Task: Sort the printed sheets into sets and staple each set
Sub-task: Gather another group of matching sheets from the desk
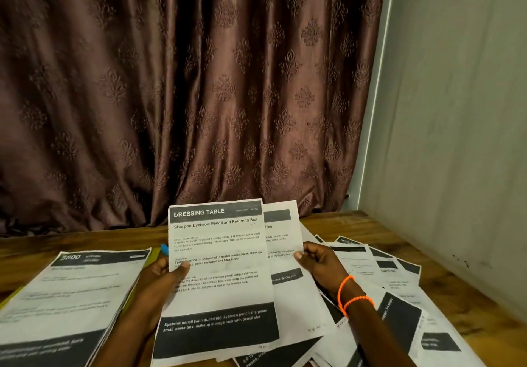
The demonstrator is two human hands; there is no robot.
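Note:
My left hand (166, 274) pinches the left edge of a printed sheet headed "DRESSING TABLE" (219, 289), thumb on its face, held upright in front of me. Behind it, offset to the right, is a second printed sheet (285, 252), and my right hand (319, 261) pinches its right edge; orange bead bracelets ring that wrist. A neat stack of printed sheets (65, 298) lies on the table to the left. Several loose sheets (393, 287) are fanned out on the right. No stapler is in view.
The wooden table (365, 224) meets a brown patterned curtain (199, 96) at the back and a pale wall (456, 138) on the right. A small blue object (164, 249) peeks out behind my left hand. More sheets lie under the held ones.

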